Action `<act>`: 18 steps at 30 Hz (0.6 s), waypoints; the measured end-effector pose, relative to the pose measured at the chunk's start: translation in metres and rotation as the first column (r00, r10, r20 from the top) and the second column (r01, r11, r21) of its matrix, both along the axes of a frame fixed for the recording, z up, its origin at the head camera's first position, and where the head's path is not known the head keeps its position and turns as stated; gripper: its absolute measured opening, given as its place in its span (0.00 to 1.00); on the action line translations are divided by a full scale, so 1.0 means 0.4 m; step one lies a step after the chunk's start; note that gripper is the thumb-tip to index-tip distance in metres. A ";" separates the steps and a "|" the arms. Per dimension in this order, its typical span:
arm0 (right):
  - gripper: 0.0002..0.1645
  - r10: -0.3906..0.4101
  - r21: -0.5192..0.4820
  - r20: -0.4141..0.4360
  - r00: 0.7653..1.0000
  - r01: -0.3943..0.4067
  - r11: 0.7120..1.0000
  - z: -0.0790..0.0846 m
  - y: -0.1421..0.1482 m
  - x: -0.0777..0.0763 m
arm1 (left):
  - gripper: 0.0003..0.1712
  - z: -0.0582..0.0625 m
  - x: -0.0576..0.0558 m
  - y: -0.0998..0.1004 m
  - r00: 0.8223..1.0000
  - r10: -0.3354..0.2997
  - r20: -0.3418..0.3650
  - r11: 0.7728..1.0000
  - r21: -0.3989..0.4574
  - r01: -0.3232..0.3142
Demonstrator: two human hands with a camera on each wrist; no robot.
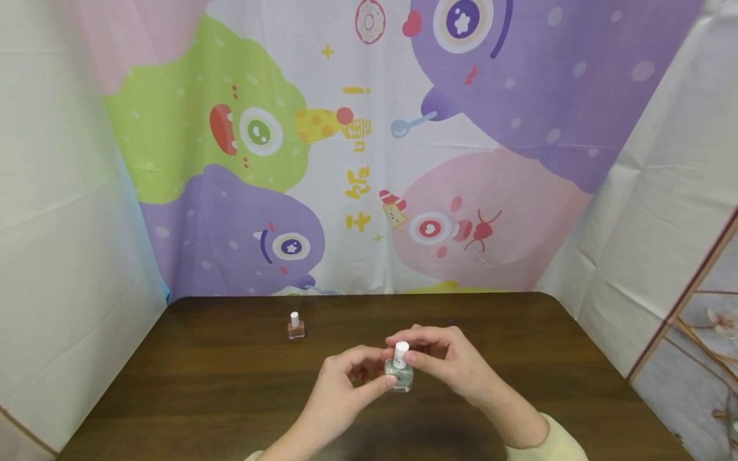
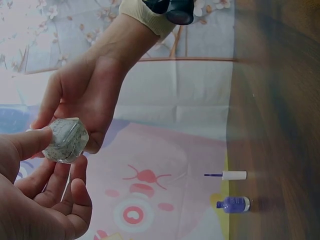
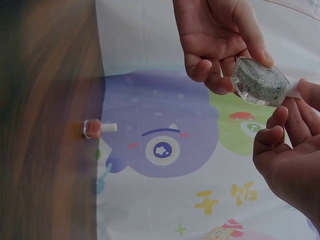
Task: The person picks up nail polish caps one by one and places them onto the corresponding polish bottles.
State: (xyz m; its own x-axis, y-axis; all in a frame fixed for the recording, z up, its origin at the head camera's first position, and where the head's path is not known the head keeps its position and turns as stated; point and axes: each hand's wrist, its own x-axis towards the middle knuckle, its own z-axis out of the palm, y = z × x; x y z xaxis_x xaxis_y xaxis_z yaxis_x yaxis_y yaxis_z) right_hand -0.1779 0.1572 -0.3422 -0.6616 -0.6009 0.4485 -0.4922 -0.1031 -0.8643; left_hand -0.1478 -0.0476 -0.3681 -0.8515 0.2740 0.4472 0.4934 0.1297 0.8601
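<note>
A nail polish bottle (image 1: 401, 379) of speckled grey-green polish is held upright over the table, between both hands. My left hand (image 1: 346, 386) pinches its glass body, thumb across the front. With thumb and fingers, my right hand (image 1: 458, 362) grips the white cap (image 1: 401, 354). The cap sits on the bottle's neck. From the right wrist view, dark flecks show through the clear glass (image 3: 260, 82). The other fingers of the left hand (image 2: 45, 200) curl loosely beneath the bottle.
A closed bottle of brownish-pink polish (image 1: 296, 329) stands at the back left of the dark wooden table (image 1: 219, 397). In the left wrist view, an uncapped purple polish bottle (image 2: 235, 204) stands beside its white cap with brush (image 2: 234, 175). A cartoon-printed curtain (image 1: 369, 256) hangs behind.
</note>
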 end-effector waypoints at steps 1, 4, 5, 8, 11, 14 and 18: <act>0.15 -0.001 0.000 0.001 1.000 0.001 1.000 0.000 0.000 0.000 | 0.16 0.001 0.000 0.000 1.000 -0.001 0.000 1.000 -0.001 0.001; 0.14 -0.006 0.000 0.004 1.000 0.006 1.000 0.001 0.000 0.000 | 0.16 0.002 0.000 0.000 1.000 -0.001 0.006 1.000 -0.003 0.001; 0.14 -0.009 0.000 0.004 1.000 0.009 1.000 0.001 0.000 0.000 | 0.15 0.002 0.000 0.001 1.000 -0.001 0.005 1.000 -0.003 0.001; 0.13 -0.017 0.001 -0.001 1.000 0.017 1.000 0.001 -0.001 0.000 | 0.15 0.000 -0.002 0.001 1.000 0.000 0.004 1.000 -0.005 0.000; 0.13 -0.024 0.001 -0.005 1.000 0.024 1.000 0.000 -0.003 0.000 | 0.14 0.000 -0.004 0.001 1.000 0.009 0.026 1.000 -0.009 -0.009; 0.13 -0.033 0.000 -0.010 0.999 0.033 0.999 -0.001 -0.004 -0.001 | 0.14 0.000 -0.005 0.001 0.998 0.021 0.052 1.000 -0.018 -0.020; 0.12 -0.056 0.002 -0.015 0.998 0.056 0.998 -0.003 -0.006 -0.002 | 0.14 0.000 -0.005 0.000 0.998 0.026 0.059 0.999 -0.026 -0.024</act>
